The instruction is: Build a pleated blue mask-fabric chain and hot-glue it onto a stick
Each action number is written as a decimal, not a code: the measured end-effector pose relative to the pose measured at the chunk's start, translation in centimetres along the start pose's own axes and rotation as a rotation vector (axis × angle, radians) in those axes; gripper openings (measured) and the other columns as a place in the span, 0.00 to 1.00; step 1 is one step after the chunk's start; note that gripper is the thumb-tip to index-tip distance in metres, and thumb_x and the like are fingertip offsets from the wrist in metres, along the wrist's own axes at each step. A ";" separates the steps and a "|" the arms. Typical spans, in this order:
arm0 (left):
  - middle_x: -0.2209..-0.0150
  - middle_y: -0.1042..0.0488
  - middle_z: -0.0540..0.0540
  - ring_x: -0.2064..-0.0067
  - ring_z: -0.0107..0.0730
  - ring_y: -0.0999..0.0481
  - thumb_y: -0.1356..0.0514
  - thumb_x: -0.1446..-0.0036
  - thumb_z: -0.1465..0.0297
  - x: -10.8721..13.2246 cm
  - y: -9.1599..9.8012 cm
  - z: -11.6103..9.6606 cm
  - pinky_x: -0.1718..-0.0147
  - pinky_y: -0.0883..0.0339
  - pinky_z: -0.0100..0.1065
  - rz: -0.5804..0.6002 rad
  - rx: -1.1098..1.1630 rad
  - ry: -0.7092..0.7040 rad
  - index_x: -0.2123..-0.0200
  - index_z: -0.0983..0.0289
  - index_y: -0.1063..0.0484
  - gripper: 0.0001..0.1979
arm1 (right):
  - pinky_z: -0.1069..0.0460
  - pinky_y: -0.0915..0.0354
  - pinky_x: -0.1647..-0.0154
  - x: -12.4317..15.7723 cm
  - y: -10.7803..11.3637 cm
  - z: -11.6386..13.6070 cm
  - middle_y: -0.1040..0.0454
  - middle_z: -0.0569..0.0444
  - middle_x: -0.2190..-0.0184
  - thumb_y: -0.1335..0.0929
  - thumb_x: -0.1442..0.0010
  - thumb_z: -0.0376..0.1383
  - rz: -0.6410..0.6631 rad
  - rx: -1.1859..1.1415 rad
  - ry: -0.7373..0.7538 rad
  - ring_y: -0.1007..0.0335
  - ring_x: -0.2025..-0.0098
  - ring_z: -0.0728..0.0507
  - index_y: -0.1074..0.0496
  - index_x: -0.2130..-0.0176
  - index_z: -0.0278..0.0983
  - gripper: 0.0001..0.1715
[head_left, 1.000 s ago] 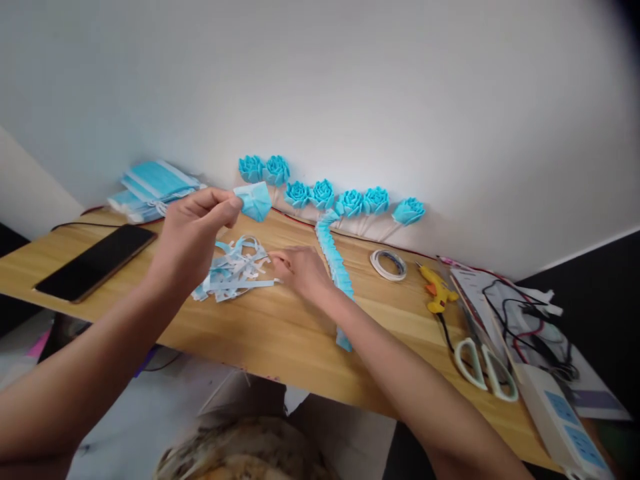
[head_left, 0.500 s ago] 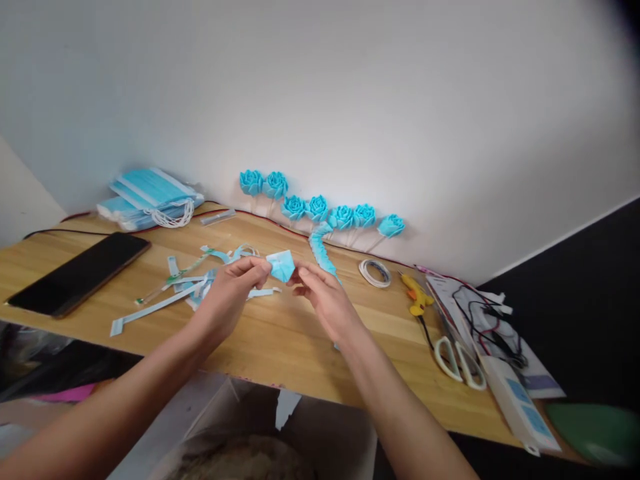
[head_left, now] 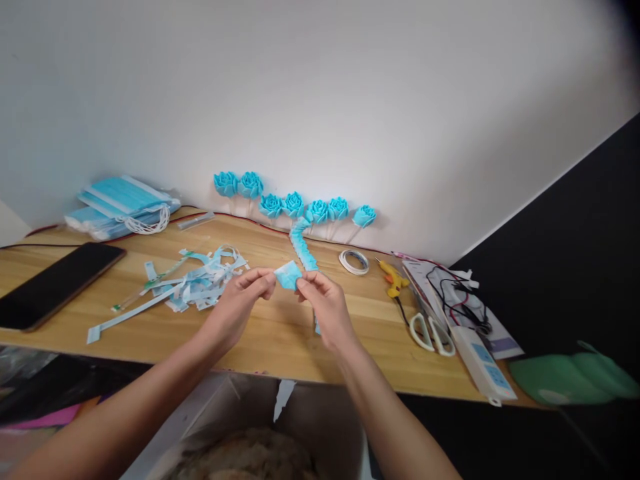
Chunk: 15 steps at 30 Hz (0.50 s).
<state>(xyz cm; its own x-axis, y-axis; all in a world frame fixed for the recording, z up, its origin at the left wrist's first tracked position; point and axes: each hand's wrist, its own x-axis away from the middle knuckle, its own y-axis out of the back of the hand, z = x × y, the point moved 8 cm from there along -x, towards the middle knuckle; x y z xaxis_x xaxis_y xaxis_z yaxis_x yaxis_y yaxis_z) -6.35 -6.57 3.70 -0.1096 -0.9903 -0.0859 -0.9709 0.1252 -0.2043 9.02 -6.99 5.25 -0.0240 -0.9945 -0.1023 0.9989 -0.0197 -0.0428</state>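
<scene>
Both hands hold one small light-blue piece of mask fabric [head_left: 289,275] just above the wooden table [head_left: 270,330]. My left hand [head_left: 240,303] pinches its left edge with thumb and fingertips. My right hand [head_left: 323,307] pinches its right edge. A pleated blue strip [head_left: 301,245] lies on the table right behind the hands. A heap of cut blue and white scraps [head_left: 193,283] lies to the left of my left hand.
Several blue fabric roses [head_left: 293,203] lean on the wall. At the left are a stack of face masks [head_left: 120,205] and a black phone [head_left: 53,283]. At the right are a tape roll [head_left: 354,261], a yellow glue gun [head_left: 393,280], white scissors [head_left: 431,333] and a power strip [head_left: 483,367].
My left hand came down from near the roses with the blue piece to the table's middle. My right hand left the scraps and took the piece's other edge. The view shifted right.
</scene>
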 end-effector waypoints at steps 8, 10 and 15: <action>0.73 0.28 0.49 0.69 0.29 0.33 0.35 0.51 0.61 -1.5 -2.3 -0.4 0.66 0.39 0.31 0.094 -0.191 -0.009 0.73 0.63 0.26 0.11 | 0.53 0.39 0.68 0.1 3.1 -0.1 0.27 0.57 0.74 0.29 0.47 0.44 0.056 0.198 0.021 0.37 0.73 0.49 0.25 0.69 0.38 0.11; 0.75 0.28 0.48 0.70 0.28 0.33 0.36 0.49 0.61 -1.9 -3.1 -0.5 0.67 0.39 0.31 0.131 -0.218 -0.013 0.74 0.63 0.26 0.11 | 0.53 0.39 0.68 0.0 4.2 0.4 0.26 0.57 0.73 0.29 0.46 0.44 0.054 0.223 0.031 0.35 0.72 0.49 0.24 0.68 0.38 0.12; 0.70 0.23 0.51 0.65 0.32 0.27 0.43 0.40 0.60 -2.1 -4.6 -0.8 0.66 0.36 0.31 0.278 -0.431 -0.089 0.74 0.62 0.27 0.15 | 0.52 0.35 0.66 1.0 8.8 2.0 0.24 0.56 0.71 0.30 0.44 0.43 -0.026 0.308 0.025 0.32 0.69 0.48 0.23 0.67 0.37 0.11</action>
<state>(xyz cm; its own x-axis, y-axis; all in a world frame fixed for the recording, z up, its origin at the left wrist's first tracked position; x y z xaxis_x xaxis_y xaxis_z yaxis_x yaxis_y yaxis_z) -1.86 -5.08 5.55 -0.3757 -0.9116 -0.1667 -0.9093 0.3279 0.2562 17.86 -8.36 6.72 -0.0472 -0.9904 -0.1301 0.9630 -0.0797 0.2575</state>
